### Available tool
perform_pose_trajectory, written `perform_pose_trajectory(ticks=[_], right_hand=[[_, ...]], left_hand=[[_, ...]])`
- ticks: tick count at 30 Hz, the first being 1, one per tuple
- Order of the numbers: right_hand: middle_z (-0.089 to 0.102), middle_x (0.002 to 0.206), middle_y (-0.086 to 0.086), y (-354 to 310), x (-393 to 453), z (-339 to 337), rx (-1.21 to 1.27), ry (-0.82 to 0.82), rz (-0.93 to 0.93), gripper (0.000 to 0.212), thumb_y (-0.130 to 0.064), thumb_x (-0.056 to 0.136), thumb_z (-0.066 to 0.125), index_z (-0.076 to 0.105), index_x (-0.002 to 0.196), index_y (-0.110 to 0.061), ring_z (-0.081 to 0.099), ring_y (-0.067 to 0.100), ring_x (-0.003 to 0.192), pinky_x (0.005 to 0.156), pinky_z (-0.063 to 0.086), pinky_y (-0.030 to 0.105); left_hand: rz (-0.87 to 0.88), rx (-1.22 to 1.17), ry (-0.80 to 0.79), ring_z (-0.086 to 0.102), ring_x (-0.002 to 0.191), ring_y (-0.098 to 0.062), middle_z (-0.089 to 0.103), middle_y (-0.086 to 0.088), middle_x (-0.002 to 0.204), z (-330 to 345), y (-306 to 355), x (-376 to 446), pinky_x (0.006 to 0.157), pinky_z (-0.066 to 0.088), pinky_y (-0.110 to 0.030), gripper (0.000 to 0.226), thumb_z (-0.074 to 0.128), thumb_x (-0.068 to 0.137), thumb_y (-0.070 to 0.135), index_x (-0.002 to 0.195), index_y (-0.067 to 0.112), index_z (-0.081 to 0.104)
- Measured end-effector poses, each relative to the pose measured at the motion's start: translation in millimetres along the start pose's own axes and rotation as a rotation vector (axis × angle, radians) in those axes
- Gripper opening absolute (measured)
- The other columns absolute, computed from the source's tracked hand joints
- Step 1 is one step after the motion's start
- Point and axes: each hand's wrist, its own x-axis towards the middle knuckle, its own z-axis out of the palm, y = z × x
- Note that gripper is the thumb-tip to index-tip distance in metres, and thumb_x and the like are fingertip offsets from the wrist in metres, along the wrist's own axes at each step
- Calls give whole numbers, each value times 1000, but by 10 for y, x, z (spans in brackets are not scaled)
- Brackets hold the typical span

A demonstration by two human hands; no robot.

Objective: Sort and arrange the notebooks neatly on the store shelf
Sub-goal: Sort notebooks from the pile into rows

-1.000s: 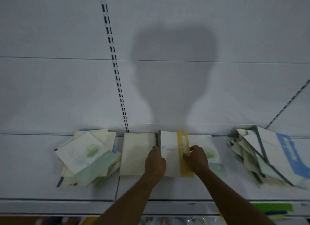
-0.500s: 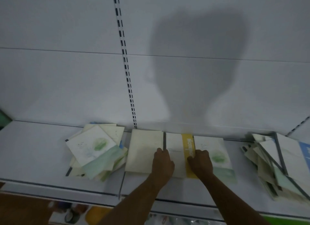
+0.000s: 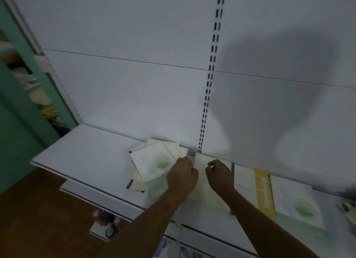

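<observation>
On the white shelf [image 3: 86, 153] lies a messy pile of pale notebooks [image 3: 152, 163], the top one marked with a green blot. To its right, flat and side by side, lie a plain cream notebook [image 3: 210, 196], a white notebook with a yellow band [image 3: 264, 194] and a white-and-green notebook [image 3: 296, 203]. My left hand [image 3: 182, 176] is curled at the cream notebook's upper left corner, between it and the pile; its fingertips are hidden. My right hand [image 3: 219, 176] rests curled on top of the cream notebook with nothing seen in it.
A second loose pile [image 3: 348, 209] just shows at the right edge. A slotted upright [image 3: 210, 74] runs down the white back panel. A green pillar [image 3: 23, 123] stands at the left. Below are a lower shelf edge with small goods [image 3: 109, 229] and wooden floor [image 3: 38, 219].
Both hands have left the yellow-band notebook and moved left onto the cream notebook. The view has swung left, so the right pile is almost out of sight.
</observation>
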Motion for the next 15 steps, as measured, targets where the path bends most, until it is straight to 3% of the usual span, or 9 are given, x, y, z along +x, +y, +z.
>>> perform_pose_trajectory(ticks=[5, 9, 15], right_hand=[[59, 120, 7, -625, -29, 615, -95, -153, -168, 37, -38, 93, 49, 58, 121, -14, 55, 21, 113, 92, 42, 29], [52, 124, 12, -898, -74, 881, -326, -100, -169, 44, -43, 93, 43, 55, 121, -11, 51, 27, 115, 90, 45, 35], [44, 132, 15, -982, -44, 990, -424, -59, -103, 59, -52, 88, 47, 48, 129, -10, 43, 31, 123, 97, 40, 39]], left_hand=[[-235, 139, 25, 50, 110, -19, 52, -4, 117, -475, -678, 94, 81, 48, -33, 40, 49, 90, 41, 121, 16, 44], [-471, 124, -75, 50, 118, -25, 46, -10, 129, -682, -1058, 83, 91, 47, -40, 68, 57, 85, 50, 132, 8, 34], [-493, 41, -125, 52, 117, -25, 47, -10, 127, -727, -1281, 107, 92, 47, -37, 69, 65, 81, 49, 130, 8, 37]])
